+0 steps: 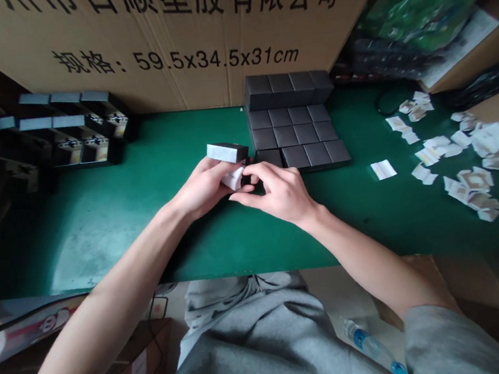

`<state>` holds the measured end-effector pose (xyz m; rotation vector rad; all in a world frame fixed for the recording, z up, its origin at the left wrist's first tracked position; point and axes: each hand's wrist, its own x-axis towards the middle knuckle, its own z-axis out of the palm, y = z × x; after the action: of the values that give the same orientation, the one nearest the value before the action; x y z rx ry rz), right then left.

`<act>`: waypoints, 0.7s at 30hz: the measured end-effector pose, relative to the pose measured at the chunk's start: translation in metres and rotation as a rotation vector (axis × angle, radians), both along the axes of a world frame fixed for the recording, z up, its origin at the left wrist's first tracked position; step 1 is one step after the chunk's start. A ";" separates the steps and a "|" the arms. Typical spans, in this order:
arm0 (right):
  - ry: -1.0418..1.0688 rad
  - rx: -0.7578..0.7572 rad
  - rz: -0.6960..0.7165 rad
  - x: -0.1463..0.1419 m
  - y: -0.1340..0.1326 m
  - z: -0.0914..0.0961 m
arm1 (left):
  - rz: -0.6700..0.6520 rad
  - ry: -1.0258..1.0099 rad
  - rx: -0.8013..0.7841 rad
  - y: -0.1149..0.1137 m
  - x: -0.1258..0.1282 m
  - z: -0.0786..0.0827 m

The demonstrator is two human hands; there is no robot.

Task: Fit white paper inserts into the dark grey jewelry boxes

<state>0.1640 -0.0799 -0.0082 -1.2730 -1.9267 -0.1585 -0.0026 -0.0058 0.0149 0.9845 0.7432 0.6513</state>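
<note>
Above the middle of the green table, my left hand (204, 186) is closed round a small dark box (227, 152) whose lid stands up, its pale face catching the light. A folded white card insert (233, 179) shows at the box's opening. My right hand (277, 189) reaches in from the right, its fingers bent and its fingertips at the white insert. Thumb and fingers partly hide where the insert meets the box.
Closed dark boxes (296, 125) stand in rows just beyond my right hand. Open boxes (74, 132) are stacked at the back left. White folded cards (438, 145) lie scattered on the right of the table (112, 222). A large carton (195, 42) rises behind. A plastic bottle (372, 345) lies below.
</note>
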 end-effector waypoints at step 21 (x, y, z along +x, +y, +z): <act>-0.035 0.174 0.022 -0.004 -0.003 0.005 | 0.022 -0.014 -0.144 -0.002 0.003 0.005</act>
<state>0.1602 -0.0830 -0.0034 -1.1398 -1.9113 -0.3320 0.0000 -0.0075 0.0198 0.8397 0.7785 0.6145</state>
